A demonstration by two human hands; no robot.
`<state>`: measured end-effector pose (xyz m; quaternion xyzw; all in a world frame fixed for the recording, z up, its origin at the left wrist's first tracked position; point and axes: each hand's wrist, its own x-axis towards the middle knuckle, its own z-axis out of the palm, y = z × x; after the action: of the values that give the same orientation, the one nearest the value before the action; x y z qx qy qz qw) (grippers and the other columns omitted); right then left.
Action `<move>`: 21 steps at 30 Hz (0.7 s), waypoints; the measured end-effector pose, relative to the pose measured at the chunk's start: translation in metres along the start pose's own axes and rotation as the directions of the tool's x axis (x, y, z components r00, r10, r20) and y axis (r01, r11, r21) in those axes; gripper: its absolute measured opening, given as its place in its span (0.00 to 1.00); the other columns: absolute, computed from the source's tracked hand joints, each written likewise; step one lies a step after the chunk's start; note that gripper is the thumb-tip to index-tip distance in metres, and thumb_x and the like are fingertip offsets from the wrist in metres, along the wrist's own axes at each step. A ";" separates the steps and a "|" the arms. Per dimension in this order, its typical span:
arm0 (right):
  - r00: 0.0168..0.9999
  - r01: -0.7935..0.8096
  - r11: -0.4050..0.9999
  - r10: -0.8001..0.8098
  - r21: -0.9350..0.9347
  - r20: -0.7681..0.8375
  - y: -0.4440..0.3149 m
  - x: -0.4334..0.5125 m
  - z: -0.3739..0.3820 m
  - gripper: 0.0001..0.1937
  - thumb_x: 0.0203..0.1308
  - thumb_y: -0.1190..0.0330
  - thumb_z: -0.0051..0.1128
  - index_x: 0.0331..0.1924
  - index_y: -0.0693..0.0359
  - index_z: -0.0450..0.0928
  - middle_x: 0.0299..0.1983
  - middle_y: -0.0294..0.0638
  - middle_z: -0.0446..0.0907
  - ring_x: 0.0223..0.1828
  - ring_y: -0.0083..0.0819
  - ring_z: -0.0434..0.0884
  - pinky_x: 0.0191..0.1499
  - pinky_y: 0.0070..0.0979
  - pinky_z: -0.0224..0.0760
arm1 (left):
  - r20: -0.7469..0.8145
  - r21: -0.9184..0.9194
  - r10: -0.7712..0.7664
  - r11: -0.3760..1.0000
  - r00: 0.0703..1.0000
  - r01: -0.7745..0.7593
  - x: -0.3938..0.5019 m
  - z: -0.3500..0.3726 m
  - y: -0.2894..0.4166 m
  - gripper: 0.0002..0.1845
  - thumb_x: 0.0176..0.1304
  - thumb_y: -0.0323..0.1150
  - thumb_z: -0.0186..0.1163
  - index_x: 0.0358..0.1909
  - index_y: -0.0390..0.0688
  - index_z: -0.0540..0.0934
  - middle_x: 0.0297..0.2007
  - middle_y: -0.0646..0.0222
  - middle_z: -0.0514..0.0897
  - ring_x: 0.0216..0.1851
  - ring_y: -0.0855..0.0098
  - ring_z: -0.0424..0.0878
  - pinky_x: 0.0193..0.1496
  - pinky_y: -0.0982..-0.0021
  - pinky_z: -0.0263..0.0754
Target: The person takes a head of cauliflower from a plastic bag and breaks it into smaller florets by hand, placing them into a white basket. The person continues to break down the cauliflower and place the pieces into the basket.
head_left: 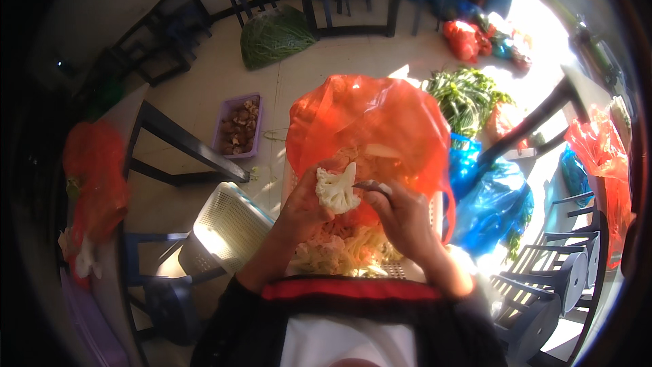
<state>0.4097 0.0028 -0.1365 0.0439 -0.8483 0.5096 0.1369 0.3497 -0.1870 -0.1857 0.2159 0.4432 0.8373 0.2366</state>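
A piece of white cauliflower (337, 189) is gripped in my left hand (304, 203), its cut stalks facing up. In my right hand (403, 216) is a small knife (372, 187), its blade tip close to the right side of the cauliflower; whether it touches I cannot tell. Below both hands, cut cauliflower pieces (346, 252) lie in a light perforated plastic basket (407, 271). A red plastic bag (367, 107) spreads over the far part of that basket, with more pale pieces showing at its mouth.
To the left stand an off-white perforated basket (232, 224) and a purple crate of mushrooms (239, 127). A bag of green vegetables (275, 38) lies farther off. Leafy greens (461, 102) and blue bags (491, 204) are on the right, near stacked stools (545, 270). Table legs (188, 137) flank both sides.
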 end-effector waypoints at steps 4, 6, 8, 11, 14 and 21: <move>0.989 0.004 0.977 -0.035 -0.215 -0.142 0.014 -0.001 0.002 0.20 0.63 0.53 0.61 0.25 0.61 0.71 0.18 0.47 0.76 0.19 0.47 0.78 0.20 0.40 0.65 | 0.149 0.097 -0.073 0.994 0.986 0.059 -0.005 -0.004 -0.002 0.38 0.54 0.22 0.69 0.66 0.41 0.61 0.59 0.63 0.70 0.56 0.68 0.74 0.58 0.65 0.76; 0.986 0.032 0.958 -0.077 -0.284 -0.148 0.014 -0.002 0.003 0.20 0.63 0.53 0.61 0.26 0.61 0.72 0.17 0.47 0.76 0.19 0.48 0.78 0.20 0.40 0.65 | 0.105 0.080 -0.129 0.989 0.986 0.121 -0.008 0.009 0.008 0.36 0.53 0.18 0.68 0.63 0.40 0.62 0.58 0.64 0.70 0.56 0.68 0.74 0.58 0.66 0.76; 0.988 0.049 0.950 -0.091 -0.310 -0.121 0.014 -0.003 0.005 0.20 0.63 0.53 0.62 0.26 0.61 0.73 0.17 0.47 0.76 0.19 0.49 0.78 0.20 0.41 0.66 | 0.128 0.148 -0.046 0.989 0.991 0.027 -0.007 0.007 0.005 0.40 0.52 0.17 0.68 0.66 0.39 0.60 0.59 0.63 0.69 0.57 0.68 0.74 0.58 0.66 0.75; 0.997 0.054 0.963 -0.066 -0.264 -0.035 0.016 -0.007 0.007 0.19 0.62 0.53 0.62 0.28 0.61 0.74 0.19 0.49 0.77 0.20 0.50 0.79 0.21 0.42 0.67 | 0.074 0.207 0.019 0.978 0.997 -0.034 -0.009 0.008 0.004 0.46 0.50 0.29 0.75 0.69 0.37 0.59 0.60 0.62 0.71 0.60 0.68 0.72 0.61 0.67 0.71; 0.998 0.042 0.983 -0.034 -0.179 0.046 0.015 -0.009 0.008 0.19 0.63 0.53 0.61 0.29 0.61 0.76 0.20 0.50 0.78 0.22 0.51 0.79 0.22 0.42 0.68 | 0.031 0.214 0.058 0.975 0.998 -0.063 -0.010 0.008 0.003 0.53 0.48 0.39 0.78 0.72 0.38 0.57 0.59 0.60 0.73 0.60 0.68 0.74 0.61 0.67 0.71; 0.976 -0.009 1.000 0.008 0.006 0.216 0.013 -0.014 0.014 0.17 0.67 0.53 0.56 0.41 0.59 0.81 0.23 0.50 0.80 0.27 0.52 0.81 0.28 0.41 0.71 | 0.057 0.188 0.192 0.962 0.980 -0.199 -0.006 -0.007 -0.009 0.52 0.41 0.38 0.80 0.71 0.43 0.63 0.55 0.56 0.75 0.54 0.63 0.79 0.58 0.63 0.77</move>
<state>0.4178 -0.0043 -0.1572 0.0958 -0.8565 0.5055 0.0415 0.3520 -0.1903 -0.1976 0.2966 0.4941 0.8053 0.1393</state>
